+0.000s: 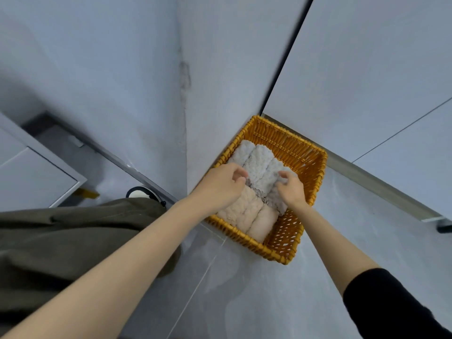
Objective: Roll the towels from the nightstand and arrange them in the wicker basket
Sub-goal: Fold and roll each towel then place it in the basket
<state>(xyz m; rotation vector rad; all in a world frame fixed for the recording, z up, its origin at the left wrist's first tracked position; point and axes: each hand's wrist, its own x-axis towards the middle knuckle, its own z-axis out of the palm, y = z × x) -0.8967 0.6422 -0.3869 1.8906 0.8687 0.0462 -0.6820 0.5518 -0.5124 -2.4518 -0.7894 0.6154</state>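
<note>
the wicker basket [289, 141] stood on the grey floor [347, 231] in a corner, close to the wall [127, 69] on its left side and to a white panel [367, 69] on its far side. rolled grey towels [259, 165] lay side by side in the far half of the basket. rolled cream towels [247, 212] lay side by side in the near half, touching the grey ones.

the left hand [220, 187] reached over the left rim; its thumb and fingers were curled and pinched the left edge of the grey towels. the right hand [292, 192] was inside the basket; its fingers were curled and gripped the right side of the grey towels. the right arm wore a black sleeve [391, 304]. olive cloth [61, 241] lay at the left.
</note>
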